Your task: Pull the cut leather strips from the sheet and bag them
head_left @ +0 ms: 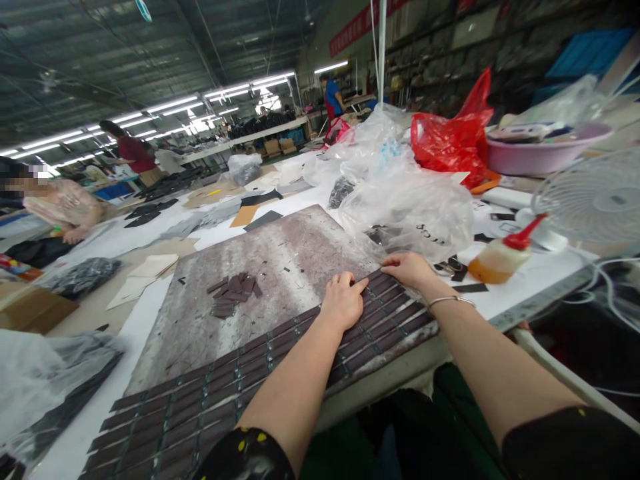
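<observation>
Head view: my left hand pressed curled fingers onto the dark strips; right hand pinched one strip's end.

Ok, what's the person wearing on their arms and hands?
Both hands are bare, no gloves. The right wrist carries a thin silver bangle. Forearms are uncovered; short dark sleeves show at the bottom edge, the left sleeve black with small yellow dots, the right sleeve plain black.
</observation>
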`<state>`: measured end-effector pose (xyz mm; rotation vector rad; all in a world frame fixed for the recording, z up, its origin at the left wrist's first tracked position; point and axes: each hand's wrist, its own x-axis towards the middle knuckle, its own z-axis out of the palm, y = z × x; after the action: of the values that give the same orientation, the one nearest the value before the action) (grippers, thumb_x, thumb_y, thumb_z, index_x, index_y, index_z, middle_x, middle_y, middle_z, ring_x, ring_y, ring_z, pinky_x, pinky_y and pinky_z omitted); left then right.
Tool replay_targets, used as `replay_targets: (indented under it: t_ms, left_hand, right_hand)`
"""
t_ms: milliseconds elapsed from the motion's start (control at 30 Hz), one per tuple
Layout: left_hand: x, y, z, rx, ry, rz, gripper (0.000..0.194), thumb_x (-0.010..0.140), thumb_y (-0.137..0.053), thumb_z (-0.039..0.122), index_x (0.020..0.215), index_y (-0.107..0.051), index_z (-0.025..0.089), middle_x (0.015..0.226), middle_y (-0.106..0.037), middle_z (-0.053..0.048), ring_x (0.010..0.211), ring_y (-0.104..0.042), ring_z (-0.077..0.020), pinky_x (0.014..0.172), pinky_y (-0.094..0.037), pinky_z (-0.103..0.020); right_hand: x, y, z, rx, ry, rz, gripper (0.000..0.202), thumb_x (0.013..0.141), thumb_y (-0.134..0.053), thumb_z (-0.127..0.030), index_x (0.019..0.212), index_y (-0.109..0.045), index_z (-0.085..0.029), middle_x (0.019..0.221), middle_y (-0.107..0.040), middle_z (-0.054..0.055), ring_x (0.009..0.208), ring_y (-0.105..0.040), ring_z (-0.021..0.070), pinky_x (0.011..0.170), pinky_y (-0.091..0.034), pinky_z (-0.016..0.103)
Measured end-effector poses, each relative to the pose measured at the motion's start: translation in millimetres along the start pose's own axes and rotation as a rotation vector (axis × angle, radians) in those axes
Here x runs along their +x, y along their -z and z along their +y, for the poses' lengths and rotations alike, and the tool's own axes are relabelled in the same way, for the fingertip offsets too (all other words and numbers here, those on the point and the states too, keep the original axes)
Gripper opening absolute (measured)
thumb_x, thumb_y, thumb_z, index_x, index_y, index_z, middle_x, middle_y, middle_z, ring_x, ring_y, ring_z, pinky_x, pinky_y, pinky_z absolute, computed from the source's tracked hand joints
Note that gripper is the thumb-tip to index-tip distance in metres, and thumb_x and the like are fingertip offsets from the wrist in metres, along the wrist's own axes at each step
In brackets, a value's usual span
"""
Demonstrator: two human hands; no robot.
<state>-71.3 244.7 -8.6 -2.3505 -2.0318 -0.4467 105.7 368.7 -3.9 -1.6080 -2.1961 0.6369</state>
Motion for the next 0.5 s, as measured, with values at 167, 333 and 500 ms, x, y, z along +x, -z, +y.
replay_targets:
  t_ms: [167,333,500]
  left_hand:
    - [0,-1.5,-1,0.012,-0.003,-0.001,0.043,0.086,-0.042,0.021,0.125,-0.054,0.033,0.114,-0.045,-0.005,0.102,-0.039,-0.0230,0.090,-0.039,-0.038]
    - [1,-3.5,-2,0.004,-0.012,0.016,0.041,0.086,-0.042,0.023,0.124,-0.055,0.033,0.114,-0.045,-0.005,0.101,-0.039,-0.0233,0.090,-0.040,-0.039]
    - [-2,-1.2,0,-0.006,0.003,0.010,0.041,0.087,-0.041,0.023,0.124,-0.055,0.034,0.111,-0.045,-0.005,0.100,-0.041,-0.0232,0.088,-0.040,-0.040]
  right_hand:
    - [3,4,-7,-0.105,-0.046,-0.045,0.022,0.070,-0.063,-0.036,0.086,-0.072,-0.024,0.086,-0.071,0.000,0.078,-0.063,0.0184,0.066,-0.044,0.024]
    - [-13,6,-25,-0.369,0.102,0.038,0.021,0.078,-0.054,-0.027,0.091,-0.070,-0.021,0.095,-0.067,0.007,0.084,-0.061,0.0215,0.070,-0.043,0.028]
    - [-45,-4,-40,-0.628,0.410,-0.022,0.027,0.083,-0.042,-0.012,0.092,-0.067,-0.016,0.093,-0.061,0.013,0.083,-0.059,0.0239,0.073,-0.042,0.034]
